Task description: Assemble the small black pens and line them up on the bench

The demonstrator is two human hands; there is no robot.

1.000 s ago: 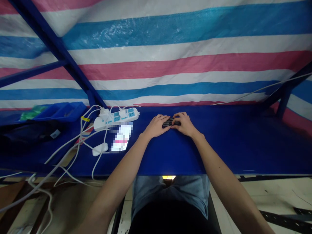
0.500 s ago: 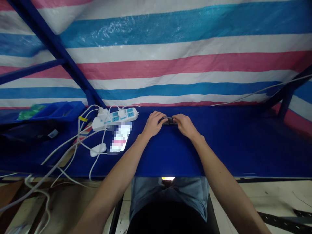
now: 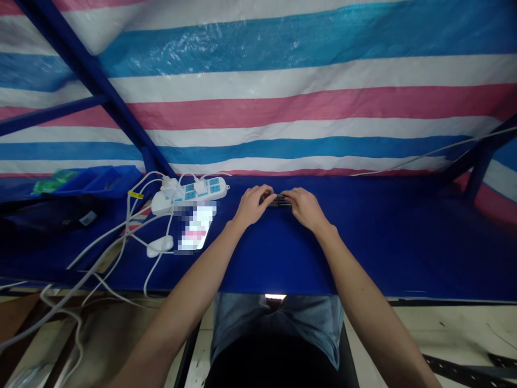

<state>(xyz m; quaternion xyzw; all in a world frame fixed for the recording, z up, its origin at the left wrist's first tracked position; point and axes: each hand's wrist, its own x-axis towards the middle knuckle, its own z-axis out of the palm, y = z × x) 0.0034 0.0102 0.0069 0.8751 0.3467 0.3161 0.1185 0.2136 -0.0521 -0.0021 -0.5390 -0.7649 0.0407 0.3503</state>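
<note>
A small dark object (image 3: pixel 279 201), ridged like a row of black bars, lies on the blue table (image 3: pixel 363 242) in the middle of the view. My left hand (image 3: pixel 252 205) has its fingers curled over the object's left end. My right hand (image 3: pixel 305 206) covers the right end with bent fingers. Both hands grip it between them, and only a short strip of it shows between the fingertips.
A white power strip (image 3: pixel 188 194) with plugs and white cables (image 3: pixel 121 242) lies to the left, beside a white adapter (image 3: pixel 159 245) and a blurred card. Blue bins (image 3: pixel 92 180) stand at far left. A striped tarp (image 3: pixel 283 108) and blue frame bars (image 3: pixel 92 75) close the back.
Both hands have pushed the dark object a little farther from me and closed tighter over it, so less of it shows.
</note>
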